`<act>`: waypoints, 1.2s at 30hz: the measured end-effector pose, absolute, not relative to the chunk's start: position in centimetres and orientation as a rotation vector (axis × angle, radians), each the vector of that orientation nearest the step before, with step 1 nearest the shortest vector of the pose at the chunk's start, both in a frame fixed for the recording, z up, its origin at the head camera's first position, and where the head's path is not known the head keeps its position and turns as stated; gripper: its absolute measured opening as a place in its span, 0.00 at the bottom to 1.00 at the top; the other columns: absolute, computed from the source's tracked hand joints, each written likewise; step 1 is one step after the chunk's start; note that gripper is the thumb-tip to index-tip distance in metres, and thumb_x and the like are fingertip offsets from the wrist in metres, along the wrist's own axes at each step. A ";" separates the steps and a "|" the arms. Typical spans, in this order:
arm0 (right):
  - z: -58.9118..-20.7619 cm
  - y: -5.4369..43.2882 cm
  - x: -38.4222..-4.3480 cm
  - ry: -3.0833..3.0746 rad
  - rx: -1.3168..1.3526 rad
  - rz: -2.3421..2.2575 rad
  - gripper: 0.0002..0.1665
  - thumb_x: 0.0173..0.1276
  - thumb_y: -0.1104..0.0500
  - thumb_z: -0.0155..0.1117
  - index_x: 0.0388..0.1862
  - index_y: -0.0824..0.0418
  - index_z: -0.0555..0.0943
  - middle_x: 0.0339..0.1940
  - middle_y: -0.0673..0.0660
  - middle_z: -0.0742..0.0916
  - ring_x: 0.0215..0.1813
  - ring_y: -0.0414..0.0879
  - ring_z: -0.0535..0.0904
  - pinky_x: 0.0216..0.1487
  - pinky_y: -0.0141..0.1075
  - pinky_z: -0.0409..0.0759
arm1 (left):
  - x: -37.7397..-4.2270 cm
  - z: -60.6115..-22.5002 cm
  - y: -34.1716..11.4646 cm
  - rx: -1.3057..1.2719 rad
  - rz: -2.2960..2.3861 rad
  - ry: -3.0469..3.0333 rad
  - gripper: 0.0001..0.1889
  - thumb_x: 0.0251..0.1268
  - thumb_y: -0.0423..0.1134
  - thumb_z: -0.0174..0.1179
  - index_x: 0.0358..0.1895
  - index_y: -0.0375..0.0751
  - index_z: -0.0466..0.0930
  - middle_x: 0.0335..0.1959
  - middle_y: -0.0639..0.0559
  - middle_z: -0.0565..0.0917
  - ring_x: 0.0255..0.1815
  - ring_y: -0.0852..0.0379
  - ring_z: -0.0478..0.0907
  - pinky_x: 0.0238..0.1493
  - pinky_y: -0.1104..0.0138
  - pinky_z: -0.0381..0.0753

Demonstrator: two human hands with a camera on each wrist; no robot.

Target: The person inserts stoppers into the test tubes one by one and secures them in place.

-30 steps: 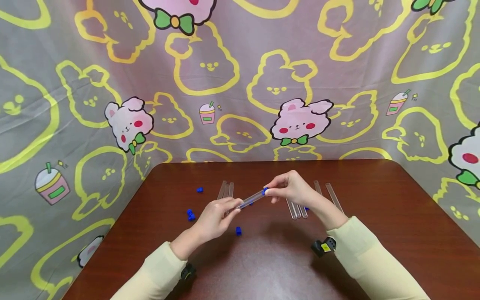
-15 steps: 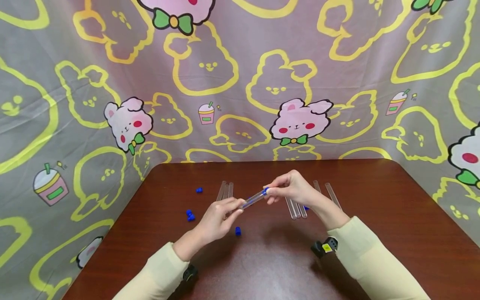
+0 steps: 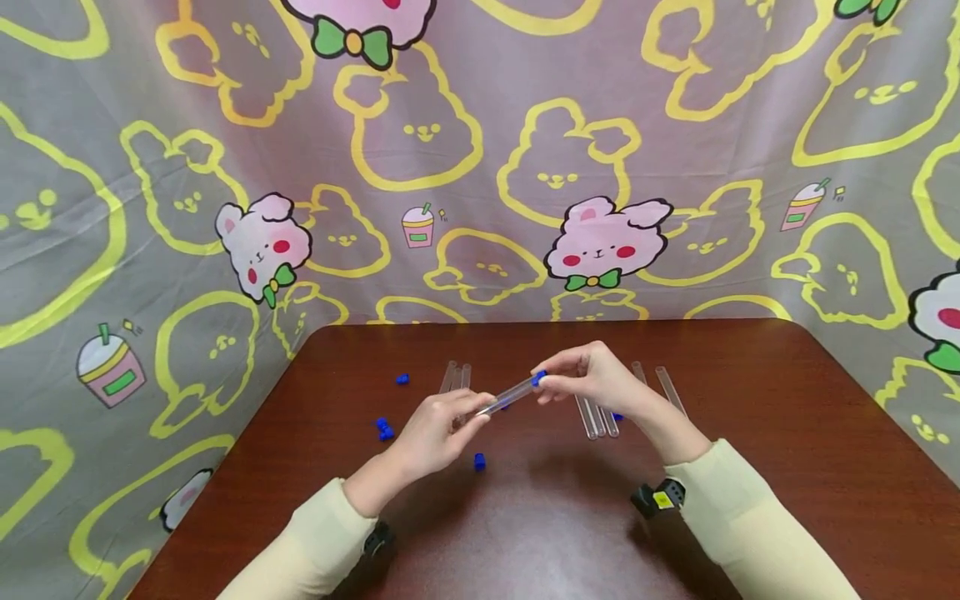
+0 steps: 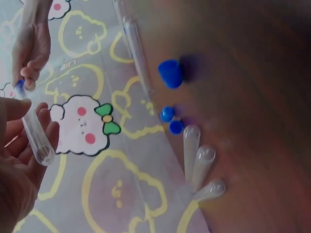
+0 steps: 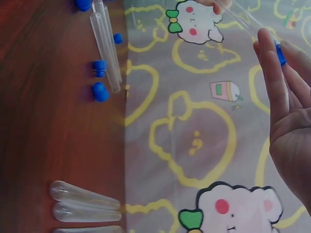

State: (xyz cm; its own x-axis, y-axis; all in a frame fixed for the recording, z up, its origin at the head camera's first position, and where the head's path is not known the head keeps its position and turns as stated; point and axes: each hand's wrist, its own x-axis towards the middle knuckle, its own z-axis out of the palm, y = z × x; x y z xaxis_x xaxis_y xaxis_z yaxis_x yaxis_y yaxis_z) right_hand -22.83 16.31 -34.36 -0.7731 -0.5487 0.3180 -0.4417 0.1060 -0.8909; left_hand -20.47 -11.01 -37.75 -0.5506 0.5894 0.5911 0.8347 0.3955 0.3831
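A clear test tube (image 3: pixel 508 395) is held up over the table, slanting up to the right. My left hand (image 3: pixel 435 433) pinches it near its lower end between thumb and fingers; in the left wrist view the rounded end of the tube sticks out past the fingers. At the upper end, thumb and fingertips of my right hand (image 3: pixel 596 379) grip a blue cap (image 3: pixel 539 378), partly covering it. The right wrist view has this cap (image 5: pixel 280 53) between the fingertips, at the tube's end.
Three clear tubes (image 3: pixel 455 379) lie behind the left hand, several more (image 3: pixel 597 419) under the right hand and forearm. Loose blue caps (image 3: pixel 384 429) are scattered left, one (image 3: pixel 480 462) in front of the hands. A patterned cloth (image 3: pixel 465 167) hangs behind the brown table (image 3: pixel 540 533).
Both hands keep hold of the tube and its cap, with only small shifts of the fingers. The head view has turned slightly left.
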 end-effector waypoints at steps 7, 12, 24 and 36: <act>-33.6 16.5 -22.7 2.348 -0.997 -1.684 0.12 0.62 0.68 0.69 0.45 0.71 0.82 0.30 0.59 0.88 0.36 0.58 0.86 0.38 0.43 0.84 | -20.8 -37.1 -11.0 -1.171 -0.939 -2.316 0.14 0.56 0.30 0.70 0.47 0.40 0.85 0.28 0.57 0.78 0.21 0.58 0.70 0.21 0.73 0.68; -33.6 16.5 -22.7 2.366 -0.982 -1.690 0.12 0.61 0.69 0.70 0.43 0.71 0.82 0.31 0.60 0.88 0.36 0.55 0.87 0.40 0.43 0.84 | -20.8 -37.0 -11.0 -1.171 -0.935 -2.307 0.14 0.56 0.30 0.70 0.47 0.40 0.85 0.29 0.58 0.79 0.23 0.62 0.69 0.21 0.73 0.69; -33.8 16.6 -22.4 2.393 -0.991 -1.669 0.11 0.61 0.68 0.70 0.42 0.71 0.83 0.31 0.60 0.88 0.33 0.52 0.87 0.40 0.39 0.83 | -20.6 -37.2 -11.4 -1.146 -0.948 -2.363 0.14 0.58 0.30 0.69 0.48 0.40 0.84 0.32 0.56 0.82 0.24 0.66 0.72 0.24 0.74 0.74; -34.6 16.6 -22.5 2.211 -1.109 -1.758 0.12 0.62 0.71 0.67 0.41 0.80 0.82 0.31 0.67 0.87 0.30 0.50 0.87 0.37 0.42 0.84 | -20.8 -38.4 -11.2 -1.312 -0.960 -2.193 0.14 0.58 0.26 0.67 0.49 0.34 0.84 0.37 0.50 0.84 0.26 0.64 0.74 0.26 0.77 0.74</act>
State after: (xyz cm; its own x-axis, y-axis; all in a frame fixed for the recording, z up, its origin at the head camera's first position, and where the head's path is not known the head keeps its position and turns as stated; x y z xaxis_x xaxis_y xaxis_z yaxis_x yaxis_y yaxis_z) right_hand -22.53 16.63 -34.57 -0.7278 -0.5931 0.3444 -0.4691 0.0642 -0.8808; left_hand -20.85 -11.24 -38.43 -0.4736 0.5993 0.6455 0.8808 0.3204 0.3488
